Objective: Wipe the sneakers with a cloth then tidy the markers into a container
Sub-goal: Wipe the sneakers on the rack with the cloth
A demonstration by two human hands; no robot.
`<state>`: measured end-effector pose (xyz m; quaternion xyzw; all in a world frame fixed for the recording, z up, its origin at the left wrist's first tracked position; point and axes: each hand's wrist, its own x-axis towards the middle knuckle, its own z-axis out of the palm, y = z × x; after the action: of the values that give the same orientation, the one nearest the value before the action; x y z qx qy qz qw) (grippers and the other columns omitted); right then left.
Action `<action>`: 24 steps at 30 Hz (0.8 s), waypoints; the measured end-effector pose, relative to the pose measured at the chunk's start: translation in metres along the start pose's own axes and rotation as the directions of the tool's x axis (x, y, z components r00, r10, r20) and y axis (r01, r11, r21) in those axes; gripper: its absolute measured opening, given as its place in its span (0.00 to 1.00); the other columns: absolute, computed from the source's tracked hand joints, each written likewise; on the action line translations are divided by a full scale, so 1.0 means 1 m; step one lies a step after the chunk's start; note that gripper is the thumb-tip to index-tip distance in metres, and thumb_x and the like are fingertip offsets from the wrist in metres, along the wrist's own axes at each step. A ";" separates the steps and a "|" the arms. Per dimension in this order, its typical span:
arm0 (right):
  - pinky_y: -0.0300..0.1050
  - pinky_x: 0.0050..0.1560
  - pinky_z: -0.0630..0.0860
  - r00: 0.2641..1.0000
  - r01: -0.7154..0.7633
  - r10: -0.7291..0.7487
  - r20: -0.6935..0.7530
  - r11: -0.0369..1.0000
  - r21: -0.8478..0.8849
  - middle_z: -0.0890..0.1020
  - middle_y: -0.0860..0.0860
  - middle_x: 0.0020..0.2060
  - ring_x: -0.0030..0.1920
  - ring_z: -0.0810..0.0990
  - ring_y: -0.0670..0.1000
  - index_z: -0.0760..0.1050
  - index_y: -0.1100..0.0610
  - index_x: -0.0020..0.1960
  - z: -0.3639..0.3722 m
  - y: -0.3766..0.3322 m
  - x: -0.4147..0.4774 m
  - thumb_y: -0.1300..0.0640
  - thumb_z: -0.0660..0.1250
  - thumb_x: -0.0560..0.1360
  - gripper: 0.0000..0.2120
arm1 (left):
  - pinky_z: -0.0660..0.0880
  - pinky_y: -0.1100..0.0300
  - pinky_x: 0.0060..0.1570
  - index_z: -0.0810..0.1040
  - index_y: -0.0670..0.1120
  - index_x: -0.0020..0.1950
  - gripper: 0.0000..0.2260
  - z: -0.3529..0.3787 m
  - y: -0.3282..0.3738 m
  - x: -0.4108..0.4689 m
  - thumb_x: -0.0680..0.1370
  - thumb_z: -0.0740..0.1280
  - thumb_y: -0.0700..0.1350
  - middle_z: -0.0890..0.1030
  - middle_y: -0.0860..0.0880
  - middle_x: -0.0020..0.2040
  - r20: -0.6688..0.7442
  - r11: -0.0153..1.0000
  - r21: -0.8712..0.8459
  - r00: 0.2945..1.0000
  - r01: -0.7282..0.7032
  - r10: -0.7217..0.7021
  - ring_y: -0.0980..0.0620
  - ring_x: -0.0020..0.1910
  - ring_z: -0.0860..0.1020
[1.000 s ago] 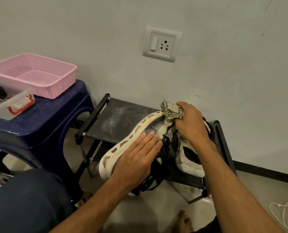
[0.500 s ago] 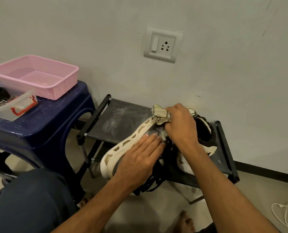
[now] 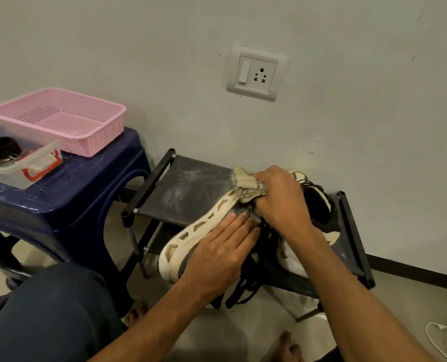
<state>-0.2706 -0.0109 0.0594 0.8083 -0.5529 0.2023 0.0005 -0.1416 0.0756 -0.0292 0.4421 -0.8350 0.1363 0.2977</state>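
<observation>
Left hand (image 3: 217, 254) was flat, fingers straight, pinning the sneaker (image 3: 176, 265), which lay on its side at the front edge of the rack (image 3: 191, 189) with laces (image 3: 243, 291) dangling off. Right hand (image 3: 279, 199) had the cloth (image 3: 245, 186) bunched in its fist at the shoe's far end, second sneaker (image 3: 319, 207) just behind. Shoe looked light and squashy up top, so I'd guess it skids unless you brace it near the firm sole (image 3: 204, 223); cloth's soft, wads into any grip.

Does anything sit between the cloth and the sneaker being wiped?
Nothing visible does. The right hand grips the cloth, which lies directly against the tilted sneaker by its sole. The left hand presses flat on the sneaker, below the cloth.
</observation>
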 end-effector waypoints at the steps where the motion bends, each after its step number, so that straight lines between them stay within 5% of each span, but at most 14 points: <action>1: 0.47 0.44 0.73 0.991 0.120 -0.120 0.062 0.993 0.008 0.79 0.53 0.44 0.46 0.77 0.55 0.82 0.55 0.49 0.001 -0.010 -0.005 0.62 0.68 0.70 0.09 | 0.67 0.52 0.70 0.79 0.40 0.63 0.16 -0.001 -0.001 0.000 0.77 0.60 0.39 0.80 0.41 0.61 -0.007 0.999 -0.029 1.000 0.020 -0.021 0.45 0.64 0.76; 4: 0.50 0.50 0.73 0.969 0.234 -0.234 0.082 0.972 0.005 0.79 0.55 0.48 0.50 0.76 0.57 0.82 0.56 0.55 0.003 -0.019 -0.006 0.64 0.69 0.68 0.16 | 0.67 0.52 0.69 0.78 0.40 0.63 0.16 -0.003 -0.002 0.001 0.77 0.61 0.39 0.80 0.42 0.60 -0.022 0.998 -0.049 0.999 0.046 -0.047 0.45 0.63 0.77; 9: 0.49 0.47 0.73 0.985 -0.137 0.130 -0.110 0.988 -0.064 0.77 0.55 0.47 0.49 0.75 0.56 0.80 0.58 0.57 -0.001 0.012 0.010 0.65 0.68 0.71 0.16 | 0.63 0.51 0.72 0.77 0.42 0.65 0.17 0.000 -0.002 -0.001 0.77 0.61 0.40 0.77 0.43 0.65 0.026 1.000 0.028 1.000 -0.014 0.013 0.47 0.68 0.72; 12: 0.48 0.41 0.73 0.995 0.074 -0.075 0.064 0.997 0.026 0.78 0.54 0.41 0.45 0.77 0.56 0.82 0.55 0.45 -0.001 -0.005 0.004 0.64 0.67 0.69 0.08 | 0.65 0.52 0.71 0.78 0.41 0.64 0.17 -0.003 -0.002 0.000 0.77 0.60 0.39 0.79 0.42 0.63 -0.007 1.000 -0.025 1.000 -0.005 0.005 0.46 0.66 0.75; 14: 0.50 0.46 0.73 0.961 0.206 -0.212 0.175 0.977 0.055 0.79 0.53 0.44 0.46 0.77 0.56 0.83 0.53 0.47 0.000 -0.017 -0.003 0.64 0.67 0.68 0.11 | 0.66 0.54 0.69 0.79 0.40 0.62 0.16 -0.006 -0.003 0.003 0.77 0.60 0.39 0.81 0.42 0.60 -0.037 0.998 -0.065 0.999 0.007 -0.009 0.46 0.62 0.77; 16: 0.50 0.52 0.69 0.979 0.181 -0.169 0.117 0.979 -0.097 0.79 0.52 0.49 0.50 0.76 0.55 0.81 0.51 0.55 0.000 -0.017 0.000 0.61 0.67 0.70 0.16 | 0.67 0.52 0.70 0.78 0.40 0.63 0.17 -0.006 -0.004 0.003 0.77 0.59 0.39 0.79 0.42 0.62 -0.031 0.998 -0.057 1.000 0.004 -0.006 0.46 0.64 0.76; 18: 0.50 0.54 0.65 1.000 0.007 -0.010 -0.008 0.969 -0.246 0.77 0.52 0.52 0.53 0.75 0.55 0.79 0.52 0.60 -0.002 -0.009 0.007 0.60 0.66 0.72 0.17 | 0.65 0.50 0.71 0.77 0.41 0.66 0.18 -0.003 -0.006 0.002 0.78 0.59 0.39 0.77 0.42 0.66 0.005 1.000 -0.025 1.000 -0.006 0.006 0.47 0.68 0.72; 20: 0.50 0.55 0.64 0.998 -0.059 0.051 -0.041 0.970 -0.236 0.77 0.52 0.52 0.54 0.74 0.54 0.78 0.52 0.60 -0.001 -0.010 0.010 0.60 0.66 0.73 0.16 | 0.66 0.50 0.71 0.77 0.41 0.65 0.17 -0.001 -0.005 0.002 0.78 0.59 0.40 0.77 0.42 0.66 0.016 1.000 -0.021 1.000 0.004 -0.004 0.46 0.69 0.72; 24: 0.52 0.52 0.59 0.962 0.261 -0.249 0.116 0.959 -0.110 0.77 0.49 0.49 0.53 0.74 0.53 0.81 0.49 0.55 0.008 -0.031 -0.003 0.58 0.68 0.71 0.14 | 0.73 0.50 0.61 0.80 0.40 0.60 0.16 -0.005 -0.004 0.001 0.76 0.59 0.38 0.82 0.42 0.57 -0.008 0.996 -0.089 1.000 0.008 -0.008 0.45 0.58 0.79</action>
<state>-0.2417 0.0019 0.0580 0.8805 -0.4547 0.1245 0.0488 -0.1367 0.0749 -0.0249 0.4313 -0.8372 0.0996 0.3212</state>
